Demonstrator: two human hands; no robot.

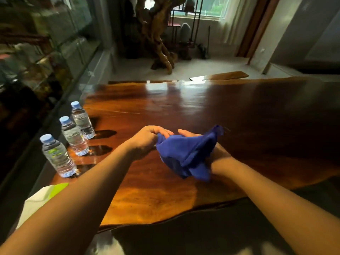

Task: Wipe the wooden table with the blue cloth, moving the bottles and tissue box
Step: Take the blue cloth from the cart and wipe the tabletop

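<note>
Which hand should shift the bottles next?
Left, probably. The left hand is nearer the three bottles along the table's left edge; the right hand is under most of the cloth.

Single head view, looking forward-down close over wooden table (165,111), bottles (73,137) at 9 o'clock, window (202,6) at 12.

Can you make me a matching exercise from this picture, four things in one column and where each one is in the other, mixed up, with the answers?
Column one:
1. blue cloth
2. water bottles
3. tissue box
4. carved wooden root

Column two:
A. on the floor beyond the table's far end
B. held in both hands above the wooden table
C. near left corner, partly behind the left forearm
D. in a row along the table's left edge

Pairs: 1-B, 2-D, 3-C, 4-A
</note>
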